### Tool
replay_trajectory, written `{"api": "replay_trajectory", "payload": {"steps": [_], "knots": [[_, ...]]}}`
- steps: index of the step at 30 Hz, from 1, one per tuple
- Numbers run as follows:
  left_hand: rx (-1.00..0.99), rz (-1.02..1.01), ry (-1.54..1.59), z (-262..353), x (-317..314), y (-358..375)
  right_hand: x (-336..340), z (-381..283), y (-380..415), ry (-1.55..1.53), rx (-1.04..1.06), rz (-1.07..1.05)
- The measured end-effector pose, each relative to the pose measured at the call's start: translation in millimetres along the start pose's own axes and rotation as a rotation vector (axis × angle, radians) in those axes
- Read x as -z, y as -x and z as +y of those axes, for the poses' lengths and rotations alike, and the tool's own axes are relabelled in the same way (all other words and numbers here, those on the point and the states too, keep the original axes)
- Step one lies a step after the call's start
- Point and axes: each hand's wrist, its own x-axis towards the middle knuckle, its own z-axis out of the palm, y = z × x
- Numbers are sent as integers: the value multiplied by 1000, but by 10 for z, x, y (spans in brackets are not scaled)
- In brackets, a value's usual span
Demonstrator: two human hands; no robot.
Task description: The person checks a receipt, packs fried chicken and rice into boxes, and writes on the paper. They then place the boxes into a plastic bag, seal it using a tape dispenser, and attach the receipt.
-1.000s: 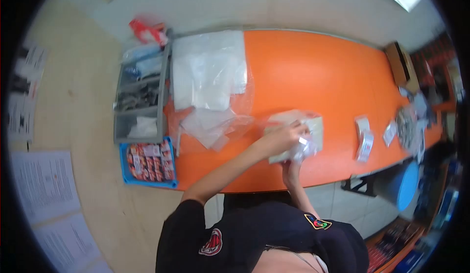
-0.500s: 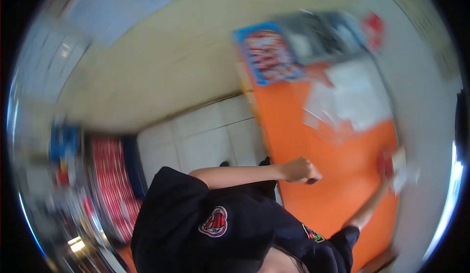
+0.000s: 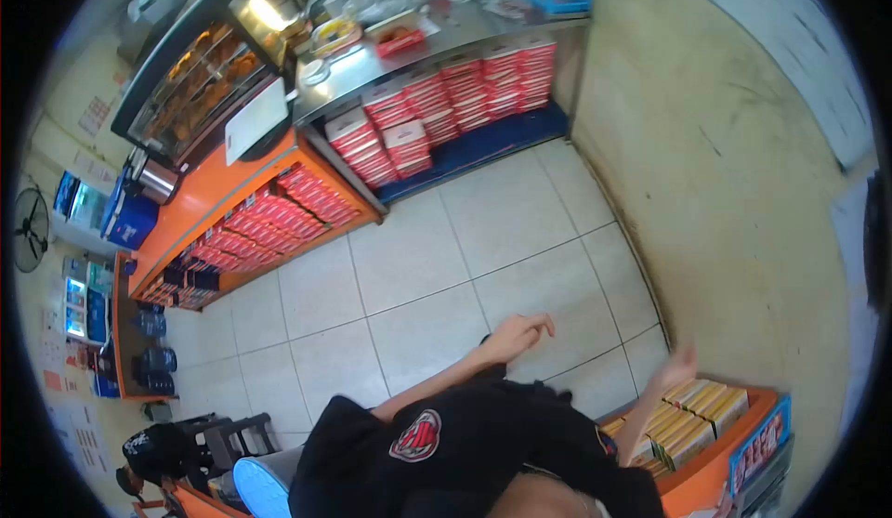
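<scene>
My left hand (image 3: 518, 339) hangs in front of my dark shirt (image 3: 502, 425), over the tiled floor. Its fingers are loosely bent and apart, and nothing shows in them. Motion smears my right hand (image 3: 678, 369), raised beside the beige wall; the state of its fingers does not show. Below and around that forearm stand rows of yellow boxes (image 3: 692, 416), banded together, on an orange shelf unit.
Ahead, a steel counter (image 3: 348, 67) bears a red tray of food (image 3: 400, 41), with stacks of red-and-white boxes (image 3: 441, 100) beneath. A heated display case (image 3: 200, 86) stands left on an orange counter (image 3: 232, 179). A person (image 3: 158, 453) is at the lower left, near a dark stool (image 3: 251, 434).
The view has swung from the orange table toward the steel counter and floor. My left hand has gone from a fist to loosened fingers. The red-and-white thing at my right hand is out of view.
</scene>
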Motion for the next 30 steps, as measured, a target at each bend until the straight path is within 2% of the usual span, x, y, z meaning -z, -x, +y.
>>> {"api": "replay_trajectory", "payload": {"steps": [1, 2, 3, 4, 5, 6, 7, 10, 12, 13, 15, 17, 19, 20, 21, 23, 27, 29, 30], "knots": [[22, 20, 19, -71, 324, 65, -639, -564, 59, -250, 79, -182], [75, 122, 76, -132, 662, 135, -1230, -1107, 205, -439, 369, -196], [126, 219, 128, -188, 976, 197, -1474, -1770, 351, -350, 138, -593], [136, 226, 137, -245, 1253, 243, -1898, -2179, 532, -457, 261, -682], [253, 352, 171, -292, 1508, 271, -2333, -2503, 625, -510, 434, -809], [368, 478, 202, -355, 1759, 257, -2620, -2945, 741, -443, 448, -932], [376, 485, 214, -444, 1993, 210, -2876, -3374, 890, -468, 543, -953], [402, 738, 151, -716, 2575, 27, -3899, -4316, 1183, -545, 771, -1058], [387, 806, 202, -923, 2951, -260, -4747, -4805, 1169, -461, 867, -1155], [356, 863, 231, -1021, 3167, -448, -5148, -5066, 1172, -464, 881, -1166], [336, 876, 220, -1174, 3633, -925, -5930, -5643, 1153, -521, 984, -970], [324, 811, 246, -1300, 4143, -1484, -6609, -6184, 1061, -451, 995, -978], [279, 770, 248, -1284, 4730, -2048, -7248, -6671, 1005, -338, 1097, -723], [290, 688, 175, -1243, 5003, -2298, -7538, -6868, 982, -227, 1069, -683], [308, 606, 110, -1166, 5238, -2517, -7818, -7045, 950, -228, 1069, -685], [338, 582, 82, -1083, 5656, -2875, -8333, -7176, 926, 58, 1083, -664], [392, 701, 149, -1005, 6074, -3272, -9127, -7386, 796, 38, 1184, -813], [385, 761, 213, -1015, 6158, -3339, -9418, -7691, 828, -387, 960, -956], [381, 771, 249, -980, 6204, -3386, -9540, -7843, 884, -391, 956, -966]]}}
